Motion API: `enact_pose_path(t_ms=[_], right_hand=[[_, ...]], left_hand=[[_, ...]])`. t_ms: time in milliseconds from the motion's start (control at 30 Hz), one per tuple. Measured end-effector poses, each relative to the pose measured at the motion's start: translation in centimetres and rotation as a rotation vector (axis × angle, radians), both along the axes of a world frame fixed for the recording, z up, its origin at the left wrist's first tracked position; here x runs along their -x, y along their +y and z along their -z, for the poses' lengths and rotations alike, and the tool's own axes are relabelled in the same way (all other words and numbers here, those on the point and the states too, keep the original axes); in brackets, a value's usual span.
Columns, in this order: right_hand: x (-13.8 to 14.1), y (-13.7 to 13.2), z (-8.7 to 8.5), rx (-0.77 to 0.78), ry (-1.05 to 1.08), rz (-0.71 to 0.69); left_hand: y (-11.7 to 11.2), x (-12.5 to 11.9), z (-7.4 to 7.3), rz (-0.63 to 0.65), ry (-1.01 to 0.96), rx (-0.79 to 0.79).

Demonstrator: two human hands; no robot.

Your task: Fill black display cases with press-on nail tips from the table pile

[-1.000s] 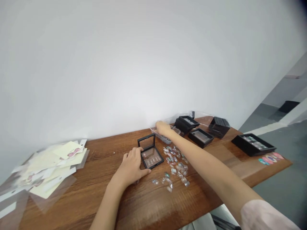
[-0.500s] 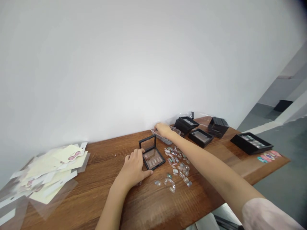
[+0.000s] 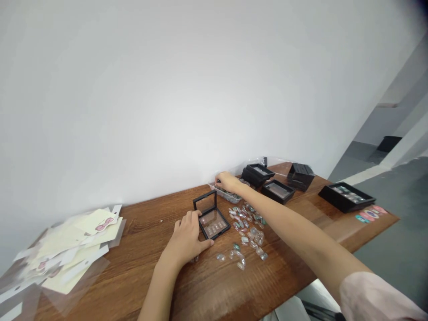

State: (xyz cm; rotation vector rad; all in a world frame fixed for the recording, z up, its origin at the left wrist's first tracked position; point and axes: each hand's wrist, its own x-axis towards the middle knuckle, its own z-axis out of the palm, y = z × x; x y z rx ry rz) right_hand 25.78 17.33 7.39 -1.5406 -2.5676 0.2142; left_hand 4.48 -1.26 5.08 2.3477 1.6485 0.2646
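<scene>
A small black case (image 3: 222, 232) with its windowed lid (image 3: 205, 203) raised stands on the table. Several press-on nails (image 3: 214, 227) lie in a row inside it. My left hand (image 3: 189, 232) grips the case's left side, fingers by the hinge and thumb at the front corner. My right hand (image 3: 227, 180) reaches across to a clear plastic tub (image 3: 230, 196) against the wall, its fingers pinched over the tub's contents. What they pinch, if anything, is too small to see. Loose clear and greenish nails (image 3: 242, 218) are scattered on the wood right of the case.
Black boxes (image 3: 278, 191) stand behind my right forearm, some stacked. Another black box with nails (image 3: 347, 197) sits near the right edge beside colourful round stickers (image 3: 371, 215). Cream cards and clear sleeves (image 3: 76, 245) are piled on the left. The white wall (image 3: 167, 111) rises behind the table.
The view has shifted slightly. My right hand has lifted a little over the tub, and more of its contents show. My left hand keeps its place on the case.
</scene>
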Motion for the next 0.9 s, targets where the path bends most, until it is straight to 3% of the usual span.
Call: enact_pose_path(t_ms=[267,500,700,900], right_hand=[[-2.4,-0.8,-2.6,-0.018,0.184,-0.005],[-5.9,-6.1,-4.5,0.008,0.335,-0.070],[-8.0,-10.7,-3.1,0.147,0.343,-0.138],[-8.9,-11.4,-1.0,0.251,0.384,-0.122]], left_hand=[[0.2,0.3,0.2,-0.010,-0.013,0.005],[0.2,0.6,0.3,-0.039,-0.024,-0.021],[0.5,0.7,0.8,-0.041,-0.014,-0.043],[0.6,0.9,1.2,-0.042,0.001,-0.039]])
